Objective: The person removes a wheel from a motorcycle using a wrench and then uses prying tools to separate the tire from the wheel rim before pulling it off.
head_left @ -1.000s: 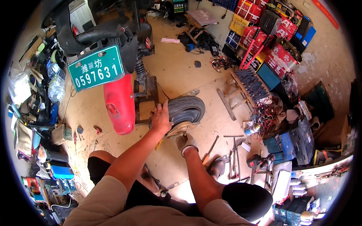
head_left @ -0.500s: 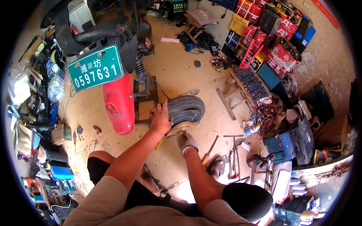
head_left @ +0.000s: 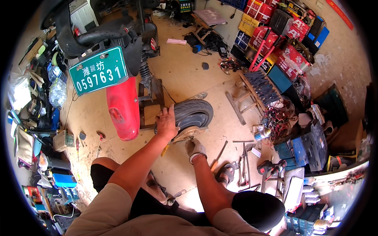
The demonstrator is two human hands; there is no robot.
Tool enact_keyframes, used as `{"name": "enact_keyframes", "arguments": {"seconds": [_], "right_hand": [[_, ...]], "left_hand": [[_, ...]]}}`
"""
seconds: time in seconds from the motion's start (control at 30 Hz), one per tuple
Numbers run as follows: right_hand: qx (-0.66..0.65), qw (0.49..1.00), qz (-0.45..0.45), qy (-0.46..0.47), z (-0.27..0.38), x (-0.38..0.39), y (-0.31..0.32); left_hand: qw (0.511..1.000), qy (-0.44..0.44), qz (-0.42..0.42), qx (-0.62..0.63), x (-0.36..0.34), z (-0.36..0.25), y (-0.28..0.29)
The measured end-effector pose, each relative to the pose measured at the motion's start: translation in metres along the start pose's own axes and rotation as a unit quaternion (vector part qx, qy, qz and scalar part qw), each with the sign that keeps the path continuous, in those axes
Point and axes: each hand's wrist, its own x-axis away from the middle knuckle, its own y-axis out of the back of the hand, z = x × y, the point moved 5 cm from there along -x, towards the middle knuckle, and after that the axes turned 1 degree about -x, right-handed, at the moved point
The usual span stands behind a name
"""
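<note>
A small black-tyred wheel (head_left: 200, 108) is on the floor in front of me, with a rusty brown disc-shaped hub part (head_left: 188, 134) on its near side. My bare left hand (head_left: 167, 122) grips the tyre's left side, fingers laid over the tread. My right hand (head_left: 195, 148), in a grey work glove, is closed close to the near edge of the hub part; its fingertips and anything in them are hidden. A tool's yellow handle (head_left: 165, 150) shows below my left wrist. To the left stands a scooter's rear end with a red mudguard (head_left: 123, 110) and a green licence plate (head_left: 98, 70).
Right of my hands lie an orange-handled screwdriver (head_left: 215, 165), a T-shaped bar (head_left: 246, 163) and other tools. A cordless drill (head_left: 271, 168) rests farther right. A wooden stool (head_left: 252, 94), tangled wires (head_left: 277, 122) and stacked boxes (head_left: 293, 59) stand beyond; clutter lines the left wall.
Both hands stay in nearly the same place on and beside the wheel. The view has shifted very slightly; nothing else visibly differs.
</note>
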Motion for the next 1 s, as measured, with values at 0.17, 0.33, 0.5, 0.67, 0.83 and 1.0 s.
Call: {"name": "enact_keyframes", "arguments": {"seconds": [0.17,0.33,0.5,0.67,0.83,1.0], "right_hand": [[-0.057,0.996,0.054,-0.040,0.000,-0.033,0.015],[0.070,0.994,0.043,0.077,0.008,-0.001,-0.003],[-0.063,0.997,0.023,-0.033,0.003,-0.017,0.008],[0.022,1.000,-0.008,-0.004,0.009,0.009,-0.008],[0.054,0.997,0.020,0.047,0.011,0.003,0.000],[-0.102,0.989,0.044,-0.097,0.000,-0.011,0.008]], "left_hand": [[1.000,-0.010,0.006,0.003,-0.003,-0.010,0.004],[1.000,0.003,0.012,0.003,-0.001,0.000,0.001],[1.000,-0.007,0.008,0.003,-0.002,-0.008,0.003],[1.000,0.004,0.013,-0.008,0.000,0.000,0.001],[1.000,0.000,0.009,0.000,-0.002,-0.006,0.002],[1.000,-0.003,0.006,-0.004,0.001,-0.008,0.005]]}}
